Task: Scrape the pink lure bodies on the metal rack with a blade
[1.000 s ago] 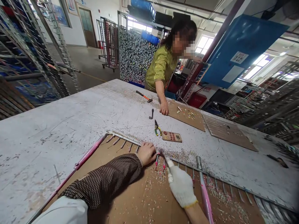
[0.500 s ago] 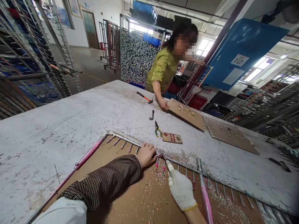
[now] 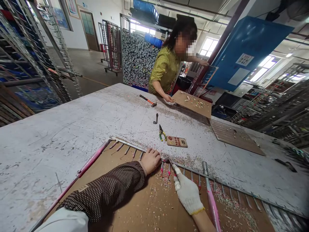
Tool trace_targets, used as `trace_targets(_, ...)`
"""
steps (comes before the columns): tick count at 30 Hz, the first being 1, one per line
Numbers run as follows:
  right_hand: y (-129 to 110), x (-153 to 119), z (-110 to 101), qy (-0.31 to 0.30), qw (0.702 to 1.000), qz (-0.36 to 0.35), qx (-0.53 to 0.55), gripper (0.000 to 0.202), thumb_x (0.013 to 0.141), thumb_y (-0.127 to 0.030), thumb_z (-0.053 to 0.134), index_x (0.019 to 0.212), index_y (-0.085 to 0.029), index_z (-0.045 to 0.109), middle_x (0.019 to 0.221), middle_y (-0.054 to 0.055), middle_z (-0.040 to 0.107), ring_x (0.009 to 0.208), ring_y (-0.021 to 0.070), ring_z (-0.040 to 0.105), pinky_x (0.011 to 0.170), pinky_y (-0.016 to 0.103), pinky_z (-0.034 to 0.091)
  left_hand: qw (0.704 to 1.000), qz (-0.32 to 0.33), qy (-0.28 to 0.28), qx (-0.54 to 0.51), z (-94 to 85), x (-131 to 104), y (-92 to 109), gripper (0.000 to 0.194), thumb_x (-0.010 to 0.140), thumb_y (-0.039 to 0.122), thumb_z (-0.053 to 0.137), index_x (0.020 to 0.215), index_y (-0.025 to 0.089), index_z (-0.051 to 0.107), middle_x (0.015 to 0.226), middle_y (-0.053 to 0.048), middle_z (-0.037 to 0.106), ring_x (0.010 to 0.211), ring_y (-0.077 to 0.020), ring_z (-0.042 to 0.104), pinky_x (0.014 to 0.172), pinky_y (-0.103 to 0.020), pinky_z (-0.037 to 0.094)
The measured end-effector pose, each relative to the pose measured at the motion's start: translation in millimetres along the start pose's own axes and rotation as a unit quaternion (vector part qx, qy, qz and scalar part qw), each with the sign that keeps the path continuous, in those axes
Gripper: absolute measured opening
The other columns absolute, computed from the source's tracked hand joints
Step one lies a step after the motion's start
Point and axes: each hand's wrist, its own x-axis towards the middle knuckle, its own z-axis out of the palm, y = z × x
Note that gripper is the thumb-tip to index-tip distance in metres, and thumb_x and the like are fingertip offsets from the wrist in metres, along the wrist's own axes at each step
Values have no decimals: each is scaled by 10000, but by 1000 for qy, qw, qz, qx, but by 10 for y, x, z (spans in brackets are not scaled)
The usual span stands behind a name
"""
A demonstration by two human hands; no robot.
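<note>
A long metal bar with a row of short pegs (image 3: 193,171) lies across brown cardboard (image 3: 140,209), pink paint on parts of the frame. Bare and with its fingers wrapped over the bar, my left hand (image 3: 151,160) holds it near the middle. My right hand (image 3: 189,192), in a white knitted glove, is closed around a slim tool (image 3: 170,161) whose dark tip touches the bar just right of my left hand. Below that tip hang two pink-tipped pegs (image 3: 169,170). Colored paint chips are scattered around the bar.
Past the bar lie pliers (image 3: 162,133), a decorated phone-like slab (image 3: 177,141), a small dark bent tool (image 3: 155,118) and a hammer (image 3: 148,101). Across the table (image 3: 96,112), a person in yellow-green (image 3: 164,67) holds a cardboard sheet (image 3: 193,103) carrying debris.
The person across has lifted and tilted the cardboard sheet away from the table. Both my hands stay at nearly the same place on the bar; the view has shifted slightly.
</note>
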Motion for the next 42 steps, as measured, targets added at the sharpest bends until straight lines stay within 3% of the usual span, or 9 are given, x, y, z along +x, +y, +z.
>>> trace_targets(9,-12,7,21,99,983,-25,151,505,984,-219,347,1479,-252,443,1176,44,727,960,174,712,836,272,528,1000,-18,-3,-6,-55,21,34,148,932,314,581,910,180,638,993,-78,658,959,-243,570,921,-440,357)
trace_targets(18,-83,-52,-199,295,946,-33,129,482,1010,-342,424,1462,-185,481,1043,116,746,806,206,696,743,291,519,995,-86,-10,-49,-53,88,79,148,897,311,613,831,179,616,956,-68,655,958,-232,565,904,-413,372)
trace_targets(20,-103,-54,-165,282,954,-49,87,471,1002,-305,411,1447,-182,502,878,95,745,683,197,667,655,280,497,995,-89,-13,-52,-62,88,86,158,898,318,612,826,178,612,961,-69,652,967,-237,563,900,-416,372)
trace_targets(23,-119,-51,-83,186,979,-78,24,473,964,-213,400,1414,-244,541,610,2,646,492,162,573,505,242,402,995,-88,-13,-53,-68,83,91,164,904,327,601,844,175,611,966,-73,648,967,-240,561,902,-422,371)
trace_targets(25,-109,-60,-63,179,981,-70,29,483,963,-210,405,1428,-271,520,649,-2,659,523,158,590,519,240,404,995,-83,-13,-52,-67,80,92,155,901,321,601,849,176,610,966,-76,644,969,-240,557,908,-424,371)
trace_targets(30,-81,-94,-61,262,963,-29,59,525,991,-252,406,1513,-193,394,933,100,726,769,204,663,729,301,484,995,-90,-13,-51,-61,74,92,129,891,302,611,852,179,606,968,-75,636,982,-244,549,919,-427,370)
trace_targets(35,-117,-80,12,126,989,-72,-5,547,909,-142,449,1435,-278,511,646,0,635,547,158,584,530,232,379,995,-81,-9,-52,-65,67,92,136,894,313,601,866,180,602,981,-83,631,981,-248,543,927,-441,369)
trace_targets(40,-88,-103,-29,268,962,3,56,488,998,-290,402,1473,-195,458,922,94,721,721,188,642,673,274,459,996,-81,-6,-47,-64,66,96,123,892,294,596,849,178,600,987,-83,631,987,-247,542,933,-436,372)
trace_targets(42,-81,-98,-16,232,972,-12,38,463,991,-276,406,1438,-212,507,852,76,715,677,185,633,644,273,450,995,-82,0,-49,-60,65,96,132,901,303,585,859,179,603,986,-83,633,982,-247,545,927,-435,373)
